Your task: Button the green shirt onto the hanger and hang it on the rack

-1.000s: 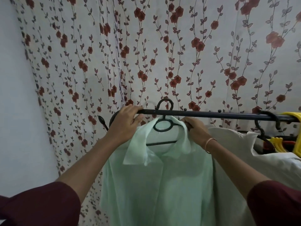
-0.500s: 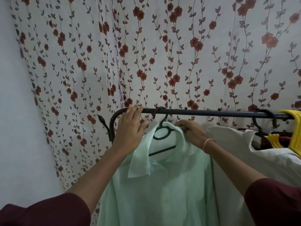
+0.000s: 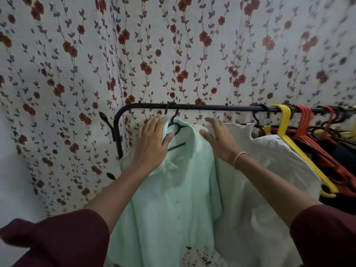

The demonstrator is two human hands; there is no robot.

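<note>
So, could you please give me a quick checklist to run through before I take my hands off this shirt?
1. Hook over the bar: ok. The black hanger hooks over the rack rail.
2. Front closed: ok down the visible placket of the green shirt; the top button cannot be seen.
3. Left hand free of fabric: ok, it lies flat on the shoulder with straight fingers.
4. Right hand free: ok, fingers spread, gripping nothing.
5. Collar neat: not ok, it looks rumpled.
6. Space beside it: not ok, the shirt lies against the white shirt.
</note>
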